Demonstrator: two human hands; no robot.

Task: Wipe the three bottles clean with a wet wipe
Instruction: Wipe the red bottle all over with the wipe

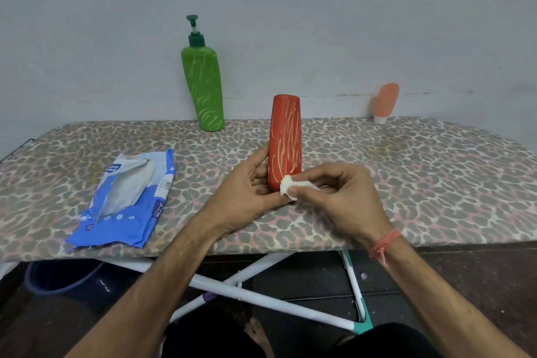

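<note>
A red bottle (284, 139) with yellow scribble marks stands upright near the front middle of the board. My left hand (247, 192) grips its lower part from the left. My right hand (340, 197) pinches a small bunched white wet wipe (290, 187) against the bottle's lower front. A green pump bottle (205, 87), also scribbled with yellow, stands at the back by the wall. A small peach bottle (385, 102) on a white cap leans against the wall at the back right.
The bottles stand on an ironing board with a leopard-print cover (406, 177). An opened blue wipes packet (128, 200) lies at the left front. White board legs (261, 299) and a dark bucket (61, 276) are underneath.
</note>
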